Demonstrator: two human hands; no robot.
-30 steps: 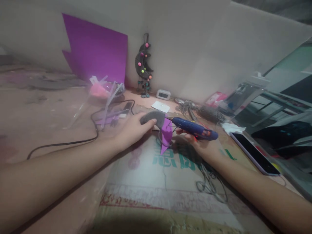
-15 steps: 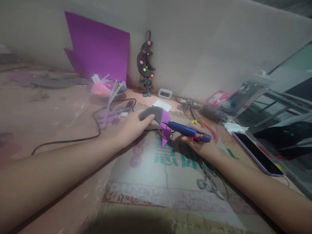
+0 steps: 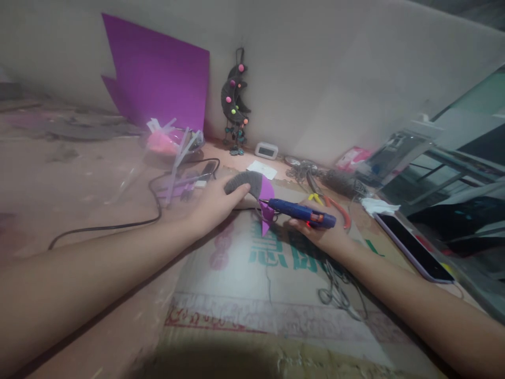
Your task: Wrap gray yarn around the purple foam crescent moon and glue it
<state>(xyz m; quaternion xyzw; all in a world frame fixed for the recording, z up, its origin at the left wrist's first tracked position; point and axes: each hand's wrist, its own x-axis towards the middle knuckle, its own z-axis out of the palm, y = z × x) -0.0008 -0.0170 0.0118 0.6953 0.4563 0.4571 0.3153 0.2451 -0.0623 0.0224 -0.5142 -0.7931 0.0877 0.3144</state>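
Observation:
My left hand (image 3: 223,197) is closed on a crescent moon shape (image 3: 252,181), its thumb over the part wound in dark grey yarn. The other end of the crescent is bare purple card, tapering to a point that hangs down. In my right hand (image 3: 319,226) is a blue hot glue gun (image 3: 300,210) with a small red light showing. Its metal tip is at the edge where the yarn winding meets the purple card. Some loose grey yarn (image 3: 335,295) trails over the cardboard (image 3: 236,295) below my right forearm.
Purple card sheets (image 3: 161,73) lean on the wall beside a hanging moon ornament (image 3: 234,100). A small white clock (image 3: 266,151), red-handled pliers (image 3: 337,208), a grey yarn roll (image 3: 343,181) and a phone (image 3: 414,247) lie around. Glue sticks (image 3: 183,152) and a black cable (image 3: 106,230) are at left.
The glue gun has shifted slightly left along the purple card, its tip staying near the yarn edge. My left hand keeps its hold on the crescent. The whole view has moved slightly.

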